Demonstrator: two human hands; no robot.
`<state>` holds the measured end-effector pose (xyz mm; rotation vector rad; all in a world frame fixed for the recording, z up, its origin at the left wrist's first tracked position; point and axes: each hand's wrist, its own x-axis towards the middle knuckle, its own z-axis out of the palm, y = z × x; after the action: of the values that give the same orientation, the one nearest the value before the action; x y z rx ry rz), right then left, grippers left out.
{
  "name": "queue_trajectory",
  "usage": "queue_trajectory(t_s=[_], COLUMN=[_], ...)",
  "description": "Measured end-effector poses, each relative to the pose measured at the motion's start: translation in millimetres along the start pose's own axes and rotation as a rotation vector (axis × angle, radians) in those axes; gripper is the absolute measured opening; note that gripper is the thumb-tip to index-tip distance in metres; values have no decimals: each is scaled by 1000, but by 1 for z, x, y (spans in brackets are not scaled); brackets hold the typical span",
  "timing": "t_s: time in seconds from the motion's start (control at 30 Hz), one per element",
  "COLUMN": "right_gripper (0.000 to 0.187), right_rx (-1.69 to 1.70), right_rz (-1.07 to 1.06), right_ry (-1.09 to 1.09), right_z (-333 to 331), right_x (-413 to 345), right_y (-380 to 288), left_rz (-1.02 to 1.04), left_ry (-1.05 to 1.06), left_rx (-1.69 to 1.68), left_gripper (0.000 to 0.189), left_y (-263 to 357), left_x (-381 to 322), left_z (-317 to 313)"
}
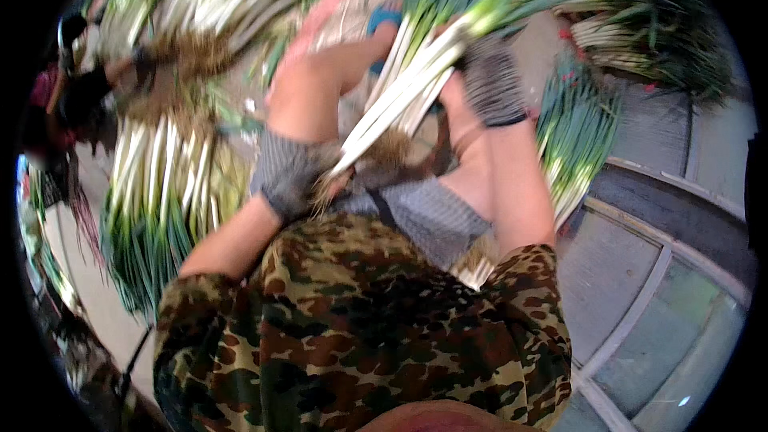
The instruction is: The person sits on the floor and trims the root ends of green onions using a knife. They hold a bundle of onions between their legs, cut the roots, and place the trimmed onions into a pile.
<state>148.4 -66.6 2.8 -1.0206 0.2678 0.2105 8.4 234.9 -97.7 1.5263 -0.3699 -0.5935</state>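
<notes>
A bunch of long green onions (408, 87) lies slantwise across my lap, white stems toward me and green leaves up to the right. My right hand (493, 81), in a grey striped knit glove, grips it where white turns to green. At the root end, my left hand (291, 183) in a dark grey glove closes around the stringy roots (324, 189). Behind this bunch, more green onions (393, 60) lie between my legs, their brown roots (390, 147) near my right knee. The picture is somewhat blurred.
Piles of green onions lie at upper left (210, 0), left (159, 174) and right (579, 132). Bundles with red ties (624, 42) are stacked at upper right. Framed panels (630, 258) lie to my right. Another person's hand (141, 69) reaches in from the left.
</notes>
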Motion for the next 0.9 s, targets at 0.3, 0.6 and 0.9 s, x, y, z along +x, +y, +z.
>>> queue_trajectory(t_s=[0.3,0.6,0.9], right_gripper=[36,66,64], right_rx=[-500,-1319,-1200], right_rz=[21,132,273], right_ry=[104,171,351], right_z=[-138,-214,-229], right_x=[64,185,206], right_y=[-25,114,167], left_rz=[-708,-820,-1277], left_ry=[331,513,758], left_rx=[-1312,-1005,-890], left_gripper=[17,43,53], left_y=[-51,-184,-204], left_x=[136,168,174], left_z=[134,136,133])
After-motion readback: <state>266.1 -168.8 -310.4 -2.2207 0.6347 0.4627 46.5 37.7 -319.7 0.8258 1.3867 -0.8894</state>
